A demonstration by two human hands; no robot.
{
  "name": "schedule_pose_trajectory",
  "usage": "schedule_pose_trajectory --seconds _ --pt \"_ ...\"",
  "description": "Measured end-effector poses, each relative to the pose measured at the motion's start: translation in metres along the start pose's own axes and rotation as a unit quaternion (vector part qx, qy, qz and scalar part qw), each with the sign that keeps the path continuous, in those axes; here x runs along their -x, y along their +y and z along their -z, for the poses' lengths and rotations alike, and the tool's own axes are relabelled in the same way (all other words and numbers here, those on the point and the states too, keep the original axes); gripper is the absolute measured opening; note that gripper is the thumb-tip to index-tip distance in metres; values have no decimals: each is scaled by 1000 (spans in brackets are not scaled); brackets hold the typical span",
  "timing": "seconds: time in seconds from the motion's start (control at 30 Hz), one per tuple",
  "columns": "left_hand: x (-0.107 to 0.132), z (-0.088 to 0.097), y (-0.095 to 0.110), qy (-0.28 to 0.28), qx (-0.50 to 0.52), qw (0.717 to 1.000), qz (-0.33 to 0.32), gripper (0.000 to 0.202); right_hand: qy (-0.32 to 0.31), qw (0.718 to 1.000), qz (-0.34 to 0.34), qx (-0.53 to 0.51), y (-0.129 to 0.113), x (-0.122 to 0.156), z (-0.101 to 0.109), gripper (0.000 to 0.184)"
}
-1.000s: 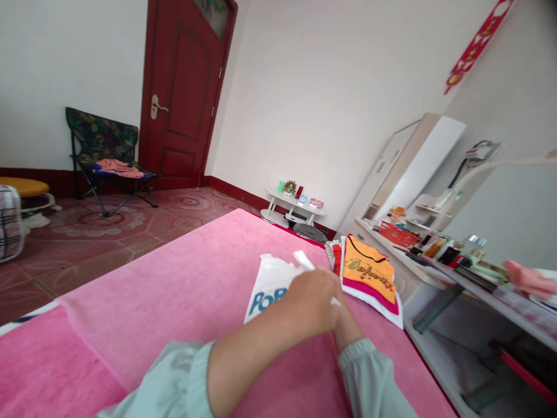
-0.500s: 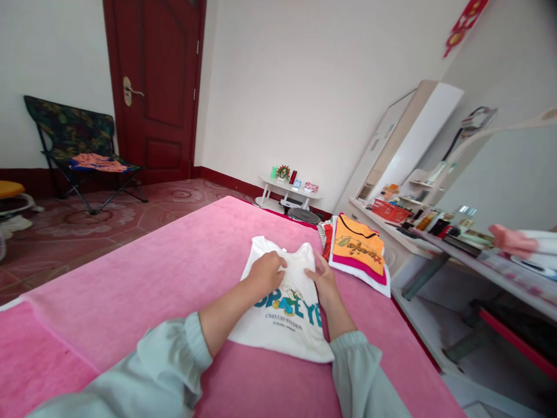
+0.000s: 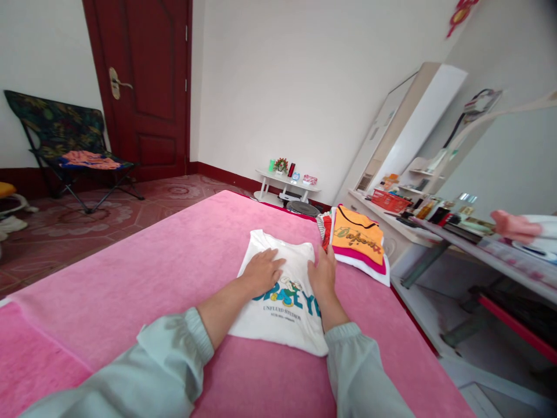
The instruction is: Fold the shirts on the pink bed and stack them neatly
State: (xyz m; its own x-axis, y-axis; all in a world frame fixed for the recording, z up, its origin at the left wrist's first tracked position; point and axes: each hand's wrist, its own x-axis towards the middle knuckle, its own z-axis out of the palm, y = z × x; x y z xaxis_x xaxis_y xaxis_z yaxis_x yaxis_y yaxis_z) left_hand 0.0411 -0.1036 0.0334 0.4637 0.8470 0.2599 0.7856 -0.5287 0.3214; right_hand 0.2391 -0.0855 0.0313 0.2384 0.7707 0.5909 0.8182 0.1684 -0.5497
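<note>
A white T-shirt (image 3: 282, 325) with a cartoon print and teal letters lies folded on the pink bedspread (image 3: 174, 255), its neckline away from me. My left hand (image 3: 262, 273) rests flat on the upper left of the shirt, fingers stretched out. At the shirt's right edge is my right hand (image 3: 322, 276), its fingers extended and pointing away from me, the thumb apart from them. Beyond it, to the right, sits a stack of folded clothes with an orange shirt (image 3: 359, 232) on top.
On the right stands a dressing table (image 3: 435, 232) with a red basket (image 3: 390, 201) and bottles. A low white shelf (image 3: 287, 183) is against the far wall. At the left, a folding chair (image 3: 56, 128) holds crumpled clothing (image 3: 89, 160) near a dark red door (image 3: 152, 110).
My left hand has flattened out on the shirt from a curled pose. The right hand's fingers have straightened along the shirt's edge. The view has shifted slightly.
</note>
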Motion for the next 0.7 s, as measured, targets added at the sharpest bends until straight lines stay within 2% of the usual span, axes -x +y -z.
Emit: schedule_pose_trajectory --seconds 0.07,0.1,0.17,0.23,0.27,0.4,0.5,0.6,0.7 --pt "0 0 -1 2 2 1000 -4 45 -9 998 59 -7 -7 2 0 50" --pt "0 0 -1 4 3 1000 -4 45 -49 995 82 -17 -10 3 -1 47" --pt "0 0 -1 8 -1 1000 5 47 -171 980 98 -9 -12 6 -4 46" --pt "-1 1 -2 11 -12 999 36 51 -275 958 79 34 -10 10 -7 48" --pt "-1 1 -3 9 -17 998 56 55 -301 950 68 55 -8 11 -9 50" --pt "-2 -1 -6 5 -31 991 129 67 -316 943 56 87 -3 12 -12 53" --pt "-5 -1 -13 54 -24 986 154 59 -310 945 59 89 -4 13 -10 53" --pt "-14 4 -29 119 28 969 215 49 -294 950 73 79 -7 13 -6 50" --pt "-30 13 -56 137 76 947 282 44 -261 958 115 44 -15 13 -1 41"
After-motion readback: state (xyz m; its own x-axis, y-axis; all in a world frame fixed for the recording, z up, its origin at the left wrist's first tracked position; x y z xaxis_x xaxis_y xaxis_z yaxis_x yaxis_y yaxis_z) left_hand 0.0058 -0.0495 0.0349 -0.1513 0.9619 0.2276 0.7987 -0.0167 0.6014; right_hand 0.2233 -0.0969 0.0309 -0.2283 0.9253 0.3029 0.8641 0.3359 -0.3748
